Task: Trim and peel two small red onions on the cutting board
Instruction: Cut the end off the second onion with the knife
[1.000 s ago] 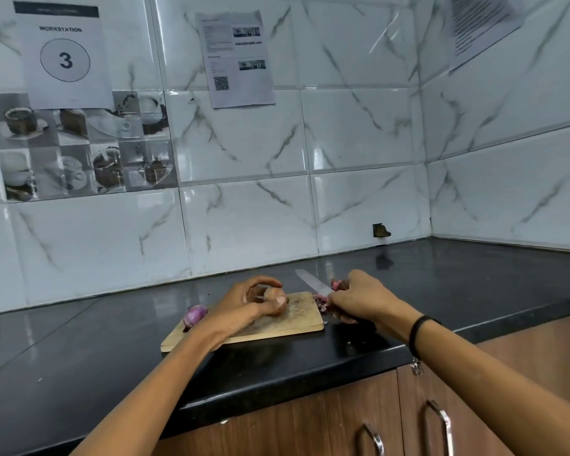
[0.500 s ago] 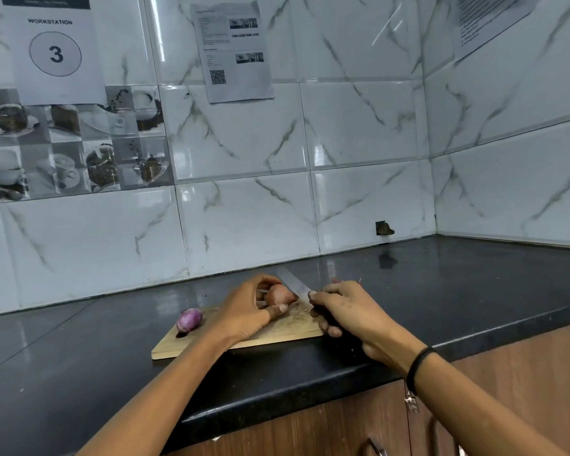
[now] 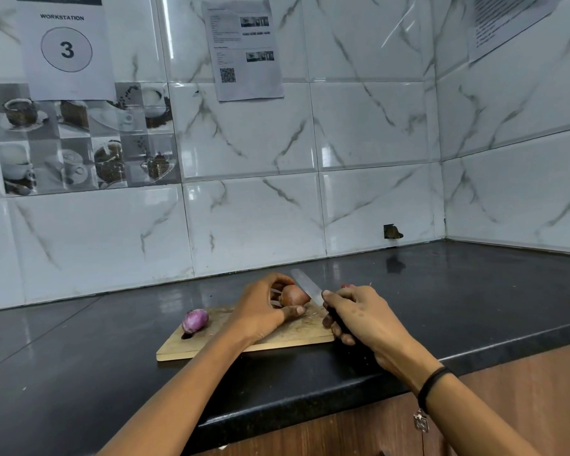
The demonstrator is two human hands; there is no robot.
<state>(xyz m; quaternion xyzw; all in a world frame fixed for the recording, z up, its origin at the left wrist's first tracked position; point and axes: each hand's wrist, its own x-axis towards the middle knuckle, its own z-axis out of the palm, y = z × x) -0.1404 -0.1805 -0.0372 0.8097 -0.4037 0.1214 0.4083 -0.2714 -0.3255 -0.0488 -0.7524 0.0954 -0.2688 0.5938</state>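
- Closest in: right hand point(image 3: 359, 319) with a black band point(image 3: 434, 383) on the wrist. Its fingers are wrapped tight round the dark handle of a knife point(image 3: 305, 286), and the handle's mostly hidden in the fist.
- Board point(image 3: 293, 339) lies flat on the black counter point(image 3: 79, 357), close to the front edge.
- Left hand point(image 3: 260, 311) is on the board's right half, clamped on the brown onion point(image 3: 293, 296). The thumb is pressed along the near side and the fingers point(image 3: 277, 281) curl over the far side.
- That onion's small and roundish, with the dry brown skin still on. It pokes out of the grip toward the right, sitting on the board.
- The knife blade slants up and away to the left and meets the onion's exposed right end, just past the left thumb tip. Can't tell if it's actually biting in.
- Purple onion point(image 3: 195, 320) sits by itself on the left end of the board. It's shiny and well apart from both hands.
- A few reddish scraps point(image 3: 348, 286) show on the counter just behind the right hand.
- Versus a second ago: the right hand was off the board's right edge with the blade clear of the onion, and it's since come in against it. The left-hand grip and the purple onion haven't budged.
- At the back is a marble-look tiled wall with a "Workstation 3" sign point(image 3: 66, 49).
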